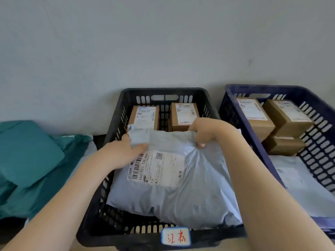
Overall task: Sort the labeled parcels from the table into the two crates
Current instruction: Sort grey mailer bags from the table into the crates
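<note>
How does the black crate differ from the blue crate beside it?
The black crate is black, the blue crate dark blue. The black crate bears a handwritten tag on its near rim; the blue crate shows none. The left hand and right hand grip a grey bag at the black crate, not the blue crate. Both have slotted walls and hold cardboard boxes.

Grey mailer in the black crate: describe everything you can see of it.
The grey mailer is a soft, wrinkled plastic bag, full and puffy, lying in the near part of the black crate. A white label with barcode and QR code faces up on top. The left hand and right hand both pinch its far edge.
</note>
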Tool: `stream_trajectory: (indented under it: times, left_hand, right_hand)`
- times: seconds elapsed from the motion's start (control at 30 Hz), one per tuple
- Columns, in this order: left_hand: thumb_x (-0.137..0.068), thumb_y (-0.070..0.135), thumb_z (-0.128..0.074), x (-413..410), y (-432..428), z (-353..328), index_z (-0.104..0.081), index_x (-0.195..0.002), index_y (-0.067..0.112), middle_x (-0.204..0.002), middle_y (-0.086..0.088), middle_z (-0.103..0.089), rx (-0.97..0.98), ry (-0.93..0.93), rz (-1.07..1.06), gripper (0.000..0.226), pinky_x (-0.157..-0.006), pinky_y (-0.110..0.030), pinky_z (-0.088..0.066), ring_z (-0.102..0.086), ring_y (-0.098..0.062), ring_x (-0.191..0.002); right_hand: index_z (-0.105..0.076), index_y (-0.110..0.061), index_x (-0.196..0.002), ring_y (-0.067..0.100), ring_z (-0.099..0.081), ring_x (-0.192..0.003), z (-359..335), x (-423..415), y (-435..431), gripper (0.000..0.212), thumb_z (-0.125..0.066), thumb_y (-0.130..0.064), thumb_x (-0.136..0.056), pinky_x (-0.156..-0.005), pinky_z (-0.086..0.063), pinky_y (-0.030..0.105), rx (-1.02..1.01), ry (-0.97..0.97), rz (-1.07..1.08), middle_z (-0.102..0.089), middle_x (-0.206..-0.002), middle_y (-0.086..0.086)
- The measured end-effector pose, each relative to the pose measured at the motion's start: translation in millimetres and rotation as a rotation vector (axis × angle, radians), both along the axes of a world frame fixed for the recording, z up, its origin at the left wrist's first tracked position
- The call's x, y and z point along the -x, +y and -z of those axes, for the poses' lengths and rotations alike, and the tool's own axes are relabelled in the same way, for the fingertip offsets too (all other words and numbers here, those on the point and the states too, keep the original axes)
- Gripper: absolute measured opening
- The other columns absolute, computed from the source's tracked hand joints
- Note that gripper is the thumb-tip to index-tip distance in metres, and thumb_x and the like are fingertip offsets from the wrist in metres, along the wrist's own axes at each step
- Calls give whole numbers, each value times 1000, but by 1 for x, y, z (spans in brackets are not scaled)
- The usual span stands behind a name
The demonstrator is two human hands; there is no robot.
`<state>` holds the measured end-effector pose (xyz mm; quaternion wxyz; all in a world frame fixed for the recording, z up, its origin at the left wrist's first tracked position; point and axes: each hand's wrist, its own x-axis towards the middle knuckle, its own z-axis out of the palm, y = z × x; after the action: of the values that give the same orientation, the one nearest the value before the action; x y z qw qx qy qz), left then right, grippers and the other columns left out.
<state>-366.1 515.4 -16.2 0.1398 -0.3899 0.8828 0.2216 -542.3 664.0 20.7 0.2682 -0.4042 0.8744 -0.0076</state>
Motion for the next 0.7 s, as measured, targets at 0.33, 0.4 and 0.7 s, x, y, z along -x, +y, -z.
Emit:
stream_trajectory:
  times: [0.33, 0.4, 0.7]
  left_hand:
    - [-86, 49, -57, 4, 22, 35, -51, -124, 10, -101, -2, -59, 305, -390, 321, 54, -72, -30, -47, -59, -19, -93]
    - [-81, 56, -62, 5, 24, 41, -35, -137, 13, -125, -5, -52, 307, -370, 388, 75, -81, -34, -47, -55, -24, -110]
    - [-67, 58, -77, 28, 16, 75, 19, -149, 25, -160, -10, -1, -133, -534, 403, 131, -114, -49, -27, -16, -33, -144]
  right_hand:
    - [-45, -22, -138, 30, -43, -126, 89, -27, 5, 54, -59, -11, -87, -97, -41, 42, 52, 186, -47, -48, -137, 8]
    - [-34, -26, -145, 31, -33, -133, 83, -26, 14, 75, -73, -28, -81, -104, -36, 46, -54, 187, -86, -38, -144, 7]
    - [22, -41, -146, 42, 9, -145, 85, -55, 21, 129, -83, -33, -72, -108, -24, 67, -515, -11, -89, 20, -157, 12]
